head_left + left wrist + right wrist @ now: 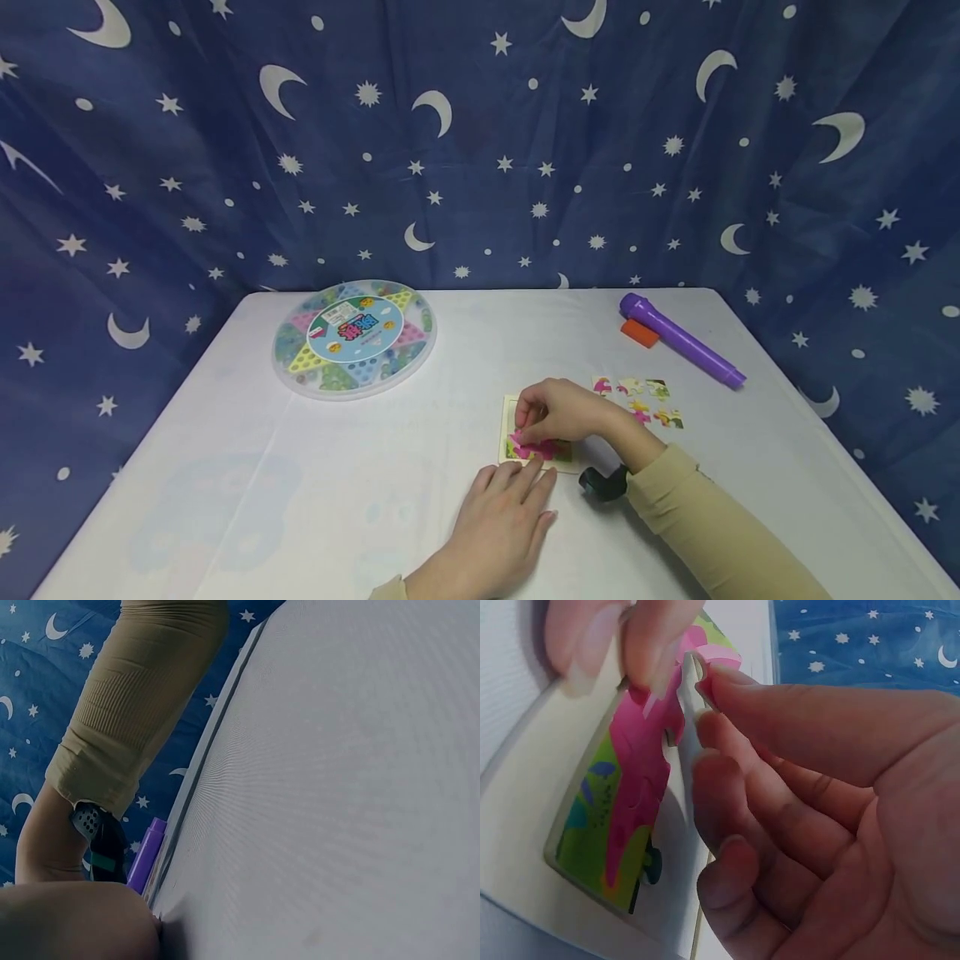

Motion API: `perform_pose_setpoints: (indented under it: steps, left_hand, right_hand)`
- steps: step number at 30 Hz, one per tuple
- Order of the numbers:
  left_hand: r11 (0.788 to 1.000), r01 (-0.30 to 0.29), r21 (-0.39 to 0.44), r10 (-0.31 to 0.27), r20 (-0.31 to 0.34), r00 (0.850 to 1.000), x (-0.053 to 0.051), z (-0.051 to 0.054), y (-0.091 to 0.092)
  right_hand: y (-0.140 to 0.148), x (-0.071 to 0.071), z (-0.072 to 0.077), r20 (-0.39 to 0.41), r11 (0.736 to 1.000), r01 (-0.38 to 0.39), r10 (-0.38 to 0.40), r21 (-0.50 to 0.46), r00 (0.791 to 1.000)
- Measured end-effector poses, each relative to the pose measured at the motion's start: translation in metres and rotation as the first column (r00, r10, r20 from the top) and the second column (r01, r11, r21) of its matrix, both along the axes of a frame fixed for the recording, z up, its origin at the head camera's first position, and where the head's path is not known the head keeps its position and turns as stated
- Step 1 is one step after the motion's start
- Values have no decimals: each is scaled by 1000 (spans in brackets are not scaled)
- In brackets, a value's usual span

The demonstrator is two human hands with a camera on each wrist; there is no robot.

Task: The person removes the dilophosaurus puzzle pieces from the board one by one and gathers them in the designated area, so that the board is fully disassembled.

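A small puzzle board (506, 417) with a pale rim lies on the table, its near part filled with joined pink and green pieces (641, 757). My right hand (564, 410) is over the board and pinches a puzzle piece (703, 687) between thumb and fingertip. That piece is mostly hidden by the fingers and meets the edge of the joined pieces. With fingers extended, my left hand (495, 518) rests its fingertips on the board's near edge. In the right wrist view, two left fingers (654, 641) touch the rim and the pink pieces.
Several loose puzzle pieces (632, 386) lie just right of the board. A purple marker-shaped stick (686, 343) and an orange block (640, 333) are at the back right. A round Chinese-checkers box (356, 340) sits at the back left. A starry blue curtain (480, 150) hangs behind the white table (360, 467).
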State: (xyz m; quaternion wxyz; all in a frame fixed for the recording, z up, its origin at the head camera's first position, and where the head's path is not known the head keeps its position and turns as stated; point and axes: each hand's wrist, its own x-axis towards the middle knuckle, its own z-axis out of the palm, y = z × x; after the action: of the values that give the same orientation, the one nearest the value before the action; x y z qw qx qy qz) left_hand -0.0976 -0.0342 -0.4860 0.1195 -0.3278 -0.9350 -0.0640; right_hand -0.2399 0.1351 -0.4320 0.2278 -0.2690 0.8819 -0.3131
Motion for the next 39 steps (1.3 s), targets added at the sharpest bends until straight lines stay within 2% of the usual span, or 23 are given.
perform_pose_setpoints:
  steps: [8, 13, 29, 34, 39]
  left_hand:
    - [1000, -1, 9, 1, 10, 1000, 1, 0, 0]
    - [1000, 3, 21, -3, -12, 1000, 1, -1, -1]
    - [999, -13, 51, 15, -48, 999, -1, -3, 1]
    - [997, -20, 70, 23, -33, 999, -1, -3, 1]
    - [993, -63, 97, 64, -6, 998, -2, -4, 0]
  right_hand:
    - [1, 3, 0, 18, 1000, 12, -11, -16, 1000]
    - [6, 3, -2, -12, 999, 6, -7, -36, 1000]
    - [23, 3, -2, -19, 993, 68, -70, -93, 997]
    - [29, 3, -3, -37, 987, 102, -108, -124, 993]
    - [41, 2, -3, -62, 981, 126, -136, -149, 989]
